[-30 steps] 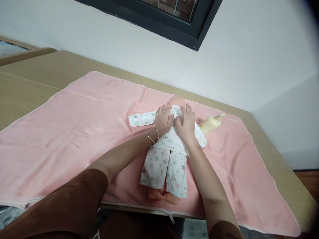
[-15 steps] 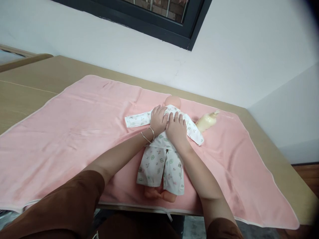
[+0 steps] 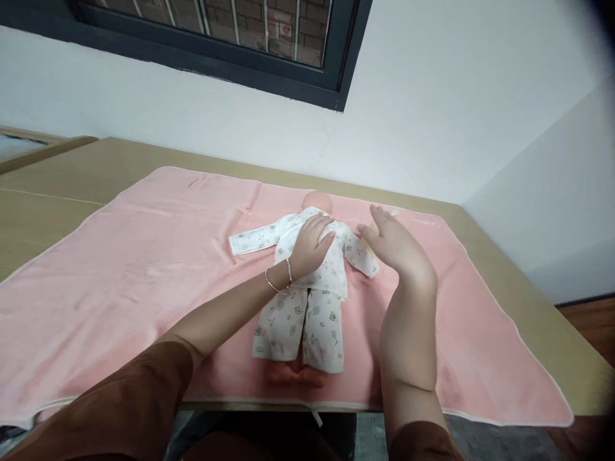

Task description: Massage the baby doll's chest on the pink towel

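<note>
Pink fleece blanket (image 3: 144, 269) covers most of a light wooden table (image 3: 48, 192) that stands against a white wall (image 3: 456, 115), with a dark-framed window (image 3: 269, 45) above it at the far left. A baby doll (image 3: 331, 275) lies on the blanket near its middle, stretched lengthwise away from the viewer. Its bare head (image 3: 318, 202) is at the far end and its bare feet (image 3: 291, 374) are at the near edge of the blanket. The doll wears a white top and trousers printed with small green and pink figures.

The person's left hand (image 3: 310, 246) lies flat on the doll's upper body, palm down, fingers spread a little and holding nothing. Two thin silver bangles (image 3: 276, 282) circle that wrist. One empty white sleeve (image 3: 252, 238) of the doll's top stretches out to the left, flat on the blanket.

The person's right hand (image 3: 394, 246) is just to the right of the doll, beside the end of the other sleeve (image 3: 362, 256). It is open, with the fingers held straight and close together, pointing away, and nothing is gripped in it. Whether it touches the sleeve or the blanket cannot be told. A sliver of something pale yellow shows under its fingers, too hidden to make out.

Both forearms are bare and reach in from the near edge, out of rust-brown clothing (image 3: 120, 410).
</note>
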`<state>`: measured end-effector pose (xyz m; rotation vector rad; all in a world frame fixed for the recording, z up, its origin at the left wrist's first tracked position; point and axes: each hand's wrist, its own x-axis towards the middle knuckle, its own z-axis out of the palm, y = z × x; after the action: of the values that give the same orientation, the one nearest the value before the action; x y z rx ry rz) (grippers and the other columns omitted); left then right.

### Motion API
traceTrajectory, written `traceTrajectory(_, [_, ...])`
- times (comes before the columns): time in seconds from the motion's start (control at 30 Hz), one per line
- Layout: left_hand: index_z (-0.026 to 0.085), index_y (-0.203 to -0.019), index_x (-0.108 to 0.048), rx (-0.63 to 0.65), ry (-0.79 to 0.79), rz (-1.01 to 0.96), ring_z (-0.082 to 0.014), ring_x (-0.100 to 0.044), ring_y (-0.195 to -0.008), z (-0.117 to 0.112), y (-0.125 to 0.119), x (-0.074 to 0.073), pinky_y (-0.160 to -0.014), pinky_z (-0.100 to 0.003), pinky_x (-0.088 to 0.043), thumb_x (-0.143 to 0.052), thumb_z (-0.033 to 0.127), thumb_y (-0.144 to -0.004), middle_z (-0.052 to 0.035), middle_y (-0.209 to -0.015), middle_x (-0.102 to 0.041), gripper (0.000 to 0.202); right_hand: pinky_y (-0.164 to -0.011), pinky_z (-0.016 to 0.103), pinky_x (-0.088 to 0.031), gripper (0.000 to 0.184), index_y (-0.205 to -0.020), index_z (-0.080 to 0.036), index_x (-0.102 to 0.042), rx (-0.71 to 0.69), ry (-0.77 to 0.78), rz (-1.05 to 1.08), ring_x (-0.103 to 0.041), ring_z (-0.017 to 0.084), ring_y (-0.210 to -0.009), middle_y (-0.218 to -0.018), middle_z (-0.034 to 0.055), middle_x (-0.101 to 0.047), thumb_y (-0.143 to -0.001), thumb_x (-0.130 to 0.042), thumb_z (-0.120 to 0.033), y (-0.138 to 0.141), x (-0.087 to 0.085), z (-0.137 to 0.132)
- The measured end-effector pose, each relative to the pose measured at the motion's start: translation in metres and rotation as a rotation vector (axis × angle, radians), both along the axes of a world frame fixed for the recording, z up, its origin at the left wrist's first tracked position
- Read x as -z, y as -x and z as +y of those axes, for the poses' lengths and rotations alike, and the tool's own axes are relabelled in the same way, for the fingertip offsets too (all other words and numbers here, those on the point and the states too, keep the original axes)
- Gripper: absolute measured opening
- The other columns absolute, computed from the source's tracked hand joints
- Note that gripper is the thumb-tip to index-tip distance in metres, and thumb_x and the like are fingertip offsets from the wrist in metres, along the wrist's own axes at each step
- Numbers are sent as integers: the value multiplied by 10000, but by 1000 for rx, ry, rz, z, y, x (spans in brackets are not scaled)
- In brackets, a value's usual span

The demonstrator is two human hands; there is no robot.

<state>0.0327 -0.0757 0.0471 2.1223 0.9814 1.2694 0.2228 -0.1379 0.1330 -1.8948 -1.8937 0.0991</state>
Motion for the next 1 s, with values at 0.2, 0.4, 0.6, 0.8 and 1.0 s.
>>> traceTrajectory(0.2, [200,-1143,-649,655,979,-656,-267,-622,-1196,-9,-60,-34,-1021,-429,-491,-312,589,-955,-128,-1237,-677,548,-1175,593,-293,616,-1463,-157,-450,105,-96,49,-261,356,-1495,-1576,152,-371,-944,-441,-488,-47,9,19])
traceTrajectory(0.4, [169,-1037,-632,802,1409,-1080,-261,-689,-935,10,-98,-33,-794,-385,-561,-343,576,-948,-143,-1000,-705,507,-1185,558,-277,565,-1392,-80,-489,85,-68,101,-263,342,-1493,-1541,214,-398,-919,-446,-385,-45,16,40])
traceTrajectory(0.6, [165,-1069,-615,829,1484,-1187,-276,-686,-882,6,-107,-29,-753,-409,-555,-336,611,-936,-147,-981,-701,543,-1167,598,-242,315,-1057,-142,-632,120,13,-49,-454,331,-1373,-1395,214,-548,-928,-366,-251,-41,17,40])
traceTrajectory(0.8, [185,-1223,-569,746,1497,-1176,-288,-682,-998,7,-104,-26,-840,-438,-553,-377,616,-917,-154,-1165,-669,562,-1162,656,-164,374,-1038,-171,-632,139,11,-75,-376,317,-1435,-1486,192,-481,-982,-300,-334,-43,20,41])
traceTrajectory(1.0, [171,-1333,-517,669,1495,-1075,-267,-597,-1232,-6,-61,-26,-947,-397,-531,-373,596,-923,-160,-1396,-563,609,-1125,604,-278,370,-1079,-185,-637,184,8,-112,-474,312,-1346,-1423,176,-542,-954,-333,-354,-41,19,40])
